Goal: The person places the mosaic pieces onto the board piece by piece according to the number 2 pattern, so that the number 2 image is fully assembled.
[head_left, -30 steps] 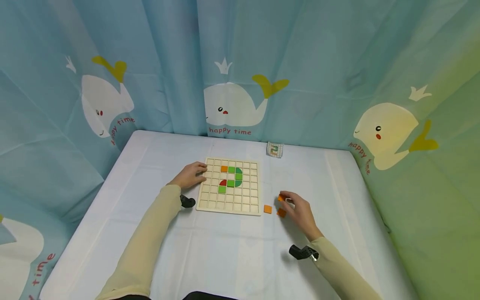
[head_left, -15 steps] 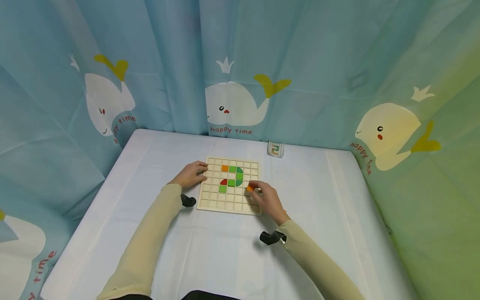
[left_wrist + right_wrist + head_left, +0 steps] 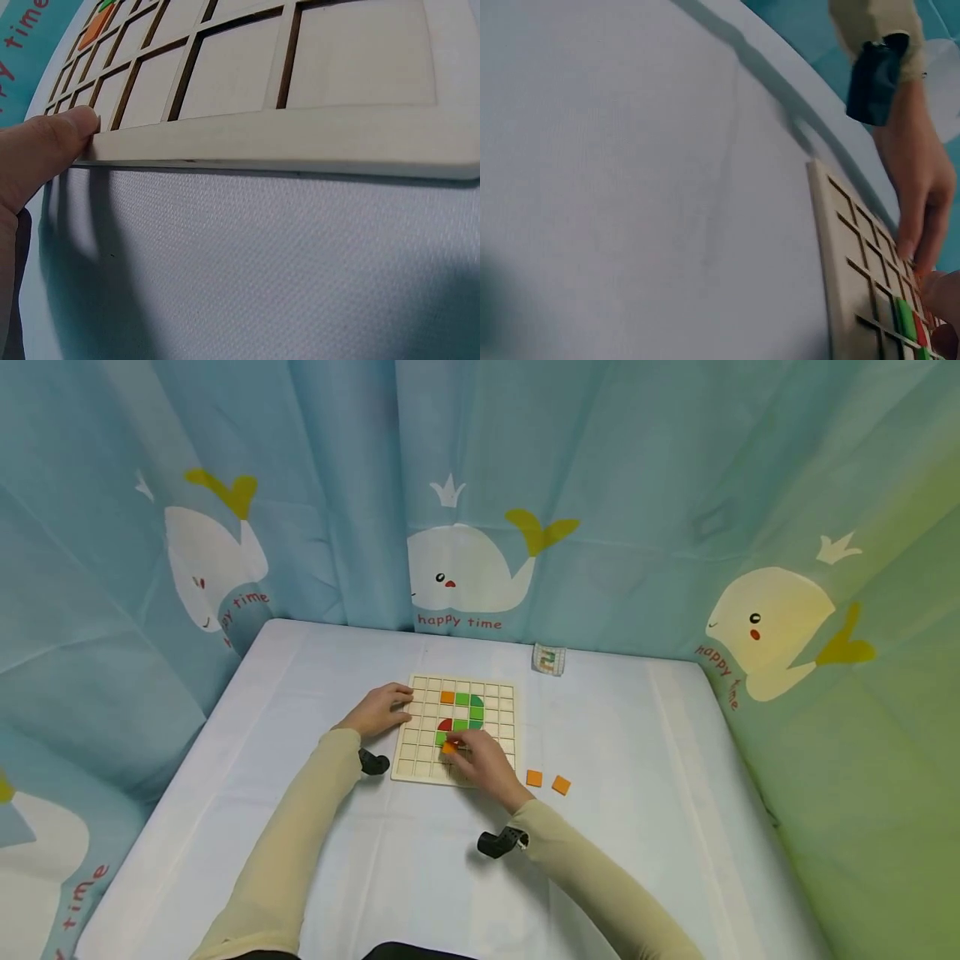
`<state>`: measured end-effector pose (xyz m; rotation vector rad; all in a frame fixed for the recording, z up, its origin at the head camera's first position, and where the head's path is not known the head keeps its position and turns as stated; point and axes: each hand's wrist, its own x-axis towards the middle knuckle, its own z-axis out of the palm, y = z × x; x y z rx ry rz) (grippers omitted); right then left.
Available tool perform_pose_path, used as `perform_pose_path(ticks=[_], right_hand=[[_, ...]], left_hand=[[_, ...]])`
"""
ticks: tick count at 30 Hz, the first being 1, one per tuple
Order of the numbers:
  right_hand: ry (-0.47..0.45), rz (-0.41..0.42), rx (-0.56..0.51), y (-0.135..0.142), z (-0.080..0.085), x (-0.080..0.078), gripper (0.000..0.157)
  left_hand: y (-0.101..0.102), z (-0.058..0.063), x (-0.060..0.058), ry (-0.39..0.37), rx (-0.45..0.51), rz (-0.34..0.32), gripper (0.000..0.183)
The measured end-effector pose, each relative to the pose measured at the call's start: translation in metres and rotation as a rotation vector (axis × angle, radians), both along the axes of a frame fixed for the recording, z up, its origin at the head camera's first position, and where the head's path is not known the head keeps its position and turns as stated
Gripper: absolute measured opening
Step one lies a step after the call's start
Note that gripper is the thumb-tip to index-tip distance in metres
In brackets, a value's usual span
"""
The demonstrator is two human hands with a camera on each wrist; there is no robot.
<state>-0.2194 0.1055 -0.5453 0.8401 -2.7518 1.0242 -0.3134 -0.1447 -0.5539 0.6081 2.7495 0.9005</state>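
Note:
A light wooden grid board (image 3: 417,767) lies on the table. Its cells hold an orange square tile (image 3: 447,697), several green tiles (image 3: 462,699) and a red quarter-round tile (image 3: 445,724), laid in a curving path. My left hand (image 3: 377,710) rests on the board's left edge; in the left wrist view the thumb (image 3: 60,133) lies on the rim. Between thumb and fingers, my right hand (image 3: 486,762) pinches another orange tile (image 3: 448,748) low over the board, beside the lowest green tile (image 3: 440,738). That hand covers the cells at the lower right.
Two loose orange tiles (image 3: 534,778) lie on the white tablecloth (image 3: 420,877), right of the board. Near the back edge sits a small card (image 3: 548,659) printed with a coloured grid pattern. Blue whale-print curtains (image 3: 315,552) enclose the table behind and at the sides.
My right hand has picked up an orange tile from beside the board and carried it left, across the board to the lower end of the tile path. The left hand stays put.

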Motion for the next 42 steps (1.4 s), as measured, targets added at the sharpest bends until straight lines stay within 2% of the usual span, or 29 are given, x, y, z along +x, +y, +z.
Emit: perform_pose_path(ticks=[9, 17, 26, 29, 35, 42], right_hand=[[-0.046, 0.027, 0.112, -0.015, -0.008, 0.002, 0.030], [-0.060, -0.053, 0.084, -0.020, -0.009, 0.001, 0.030], [-0.071, -0.072, 0.100, -0.022, -0.009, 0.001, 0.031], [-0.074, -0.072, 0.074, -0.020, -0.009, 0.001, 0.031], [-0.096, -0.086, -0.075, 0.004, -0.007, 0.009, 0.035], [-0.034, -0.184, -0.152, 0.064, -0.002, 0.026, 0.035]], left_hand=[[0.000, 0.003, 0.001, -0.016, -0.007, -0.005, 0.049], [-0.001, -0.001, -0.003, 0.009, 0.002, -0.020, 0.048], [-0.002, 0.000, -0.002, 0.002, -0.001, -0.019, 0.049], [-0.002, 0.000, -0.001, -0.001, 0.003, -0.024, 0.049], [-0.001, -0.002, -0.001, 0.000, -0.005, -0.021, 0.049], [0.000, -0.002, -0.002, -0.021, 0.004, -0.002, 0.049]])
